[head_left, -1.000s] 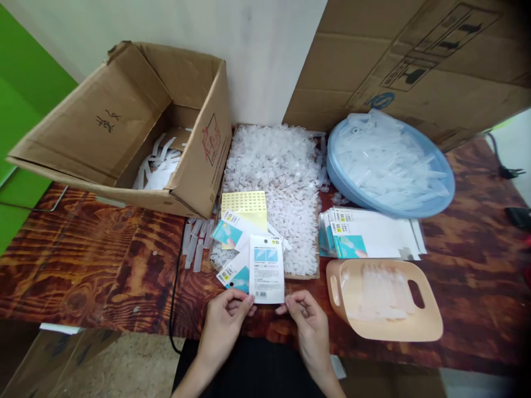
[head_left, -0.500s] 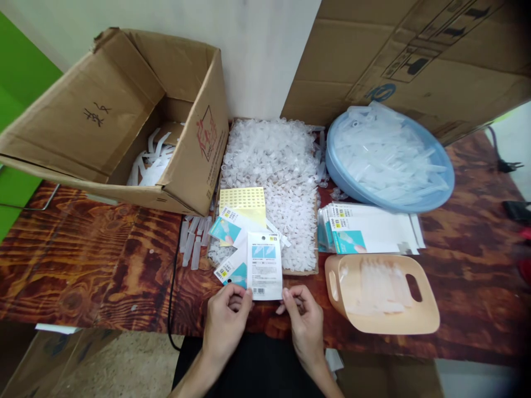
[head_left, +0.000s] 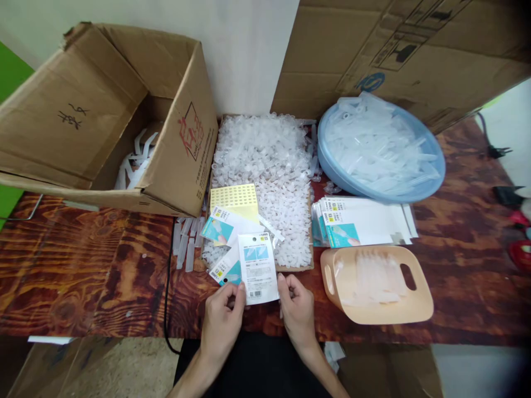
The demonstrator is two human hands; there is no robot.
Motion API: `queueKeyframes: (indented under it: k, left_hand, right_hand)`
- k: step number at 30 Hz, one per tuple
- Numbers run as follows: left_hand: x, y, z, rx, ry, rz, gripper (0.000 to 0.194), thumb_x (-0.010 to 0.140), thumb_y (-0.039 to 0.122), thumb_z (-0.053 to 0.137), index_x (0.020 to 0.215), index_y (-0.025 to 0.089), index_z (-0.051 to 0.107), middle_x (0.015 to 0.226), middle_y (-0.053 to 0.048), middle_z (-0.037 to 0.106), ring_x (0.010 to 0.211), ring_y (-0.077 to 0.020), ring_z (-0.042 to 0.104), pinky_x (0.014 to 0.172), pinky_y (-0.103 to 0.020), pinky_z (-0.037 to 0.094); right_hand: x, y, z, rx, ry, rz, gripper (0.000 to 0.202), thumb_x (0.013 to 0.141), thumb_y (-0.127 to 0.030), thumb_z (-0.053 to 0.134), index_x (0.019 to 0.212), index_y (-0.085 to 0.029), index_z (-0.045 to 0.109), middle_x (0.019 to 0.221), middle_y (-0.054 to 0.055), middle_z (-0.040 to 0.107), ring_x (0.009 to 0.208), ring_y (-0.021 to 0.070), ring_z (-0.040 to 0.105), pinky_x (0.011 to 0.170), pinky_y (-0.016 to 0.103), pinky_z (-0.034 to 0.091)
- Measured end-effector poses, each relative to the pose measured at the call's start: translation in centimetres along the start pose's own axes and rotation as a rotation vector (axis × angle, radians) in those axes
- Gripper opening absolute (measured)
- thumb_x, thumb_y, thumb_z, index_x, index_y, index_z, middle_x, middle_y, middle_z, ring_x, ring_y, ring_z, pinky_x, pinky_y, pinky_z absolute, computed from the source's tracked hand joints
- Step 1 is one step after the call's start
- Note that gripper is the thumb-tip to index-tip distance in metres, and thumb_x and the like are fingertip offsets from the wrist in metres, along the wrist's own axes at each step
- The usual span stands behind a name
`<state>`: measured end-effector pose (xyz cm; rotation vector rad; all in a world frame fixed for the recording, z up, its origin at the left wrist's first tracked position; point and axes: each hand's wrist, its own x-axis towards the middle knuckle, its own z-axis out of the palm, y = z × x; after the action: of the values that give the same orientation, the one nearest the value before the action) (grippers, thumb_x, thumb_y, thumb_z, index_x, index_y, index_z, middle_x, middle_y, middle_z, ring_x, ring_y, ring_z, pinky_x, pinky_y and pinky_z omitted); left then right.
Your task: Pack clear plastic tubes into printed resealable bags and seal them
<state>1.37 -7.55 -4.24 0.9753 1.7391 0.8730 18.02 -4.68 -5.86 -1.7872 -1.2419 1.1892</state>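
L hand point(head_left: 224, 312) is pinching the lower left edge of the white printed packet point(head_left: 258, 271), thumb pressing on the front side, fingers curling under & mostly hiding. R hand point(head_left: 296, 301) is doing likewise at the lower R edge, thumb touching, other fingers bending inward behind. So the packet is sitting btwn both hands, just fwd of the knuckles, tilting slightly, its top overlapping the stuff beyond. It's looking flat, rectangular & smooth, w/ a punched hole up top, 2 blue pics, fine print & a barcode.

Under/behind it, 2 teal-and-white cards point(head_left: 222, 228) are fanning out to the L, & a yellow sticker sheet point(head_left: 234, 199) w/ rows of small dots is lying partly beneath them. All that is resting on a heap of small clear plastic bits point(head_left: 265, 143), knobbly & glossy, filling a shallow cardbd tray.

Just L of the tray, translucent flat tubes point(head_left: 189, 254) are lying loose on the table point(head_left: 74, 276), whose wood is showing dark reddish-brown grain. Near R, a peach plastic bin point(head_left: 423, 298), rounded w/ cutout handles, is holding frosted pieces. Behind it, a stack of printed packs point(head_left: 377, 224) is lying flat; beyond, a round blue basin point(head_left: 348, 185) is brimming w/ long clear plastic pcs. Far L, a brown corrugated box point(head_left: 194, 166) is holding curly white strips point(head_left: 136, 166).
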Motion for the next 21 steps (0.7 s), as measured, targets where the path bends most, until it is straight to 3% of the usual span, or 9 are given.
queueKeyframes:
  k: [3,6,11,13,17,19,21]
  left_hand:
    - [0.1,-0.5,0.1,-0.264,-0.075,-0.191,0.031,0.086,0.045,0.068,0.075,0.018,0.06,0.069,0.0,0.065,0.064,-0.0159,0.065,0.062,-0.025,0.055]
    - [0.6,-0.3,-0.2,-0.476,-0.115,-0.309,0.039,0.073,0.046,0.082,0.091,0.017,0.062,0.075,-0.001,0.069,0.067,-0.0177,0.068,0.063,-0.03,0.06]
    - [1.1,1.2,-1.5,-0.551,-0.202,-0.321,0.034,0.074,0.039,0.084,0.09,0.012,0.07,0.075,-0.003,0.069,0.055,-0.0081,0.055,0.046,-0.015,0.046]
    - [1.1,1.7,-1.9,-0.599,-0.231,-0.304,0.031,0.076,0.037,0.083,0.089,0.012,0.071,0.076,-0.003,0.067,0.052,-0.0051,0.048,0.04,-0.013,0.037]
    - [1.4,2.1,-2.4,-0.631,-0.327,-0.31,0.031,0.075,0.037,0.084,0.087,0.012,0.072,0.078,-0.004,0.067,0.053,-0.005,0.044,0.038,-0.012,0.031]
    - [1.6,2.2,-2.6,-0.608,-0.348,-0.302,0.031,0.075,0.037,0.084,0.089,0.012,0.073,0.077,-0.004,0.066,0.053,-0.0048,0.043,0.038,-0.012,0.03]
    - [1.8,2.3,-2.8,-0.586,-0.353,-0.289,0.03,0.076,0.036,0.084,0.088,0.012,0.072,0.074,-0.003,0.064,0.051,-0.0036,0.041,0.038,-0.011,0.028]
  right_hand:
    - [0.2,-0.2,0.0,0.038,0.007,0.037,0.048,0.095,-0.05,0.056,0.058,-0.023,0.042,0.043,-0.007,0.041,0.035,0.0093,0.04,0.037,0.022,0.029]
    - [0.0,-0.2,-0.1,0.129,-0.028,0.078,0.048,0.094,-0.051,0.059,0.059,-0.022,0.046,0.045,-0.006,0.045,0.035,0.0095,0.044,0.037,0.021,0.031]
    - [0.2,-0.8,-1.4,0.548,0.06,0.067,0.036,0.096,-0.05,0.057,0.08,-0.018,0.063,0.069,0.0,0.063,0.046,0.0104,0.056,0.047,0.022,0.045]
    - [0.5,-1.5,-2.1,0.632,-0.022,0.062,0.032,0.096,-0.049,0.057,0.09,-0.019,0.065,0.074,0.001,0.064,0.051,0.0117,0.058,0.049,0.023,0.047]
    - [1.0,-3.1,-2.7,0.628,-0.383,0.122,0.029,0.088,-0.047,0.069,0.092,-0.019,0.065,0.069,0.0,0.062,0.053,0.014,0.058,0.046,0.024,0.048]
    - [1.3,-3.6,-2.7,0.628,-0.409,0.14,0.029,0.081,-0.044,0.077,0.084,-0.019,0.062,0.067,-0.002,0.061,0.05,0.0121,0.054,0.041,0.021,0.044]
    - [1.4,-3.8,-2.5,0.649,-0.354,0.154,0.032,0.075,-0.039,0.083,0.073,-0.019,0.058,0.061,-0.004,0.057,0.044,0.0075,0.046,0.036,0.016,0.033]
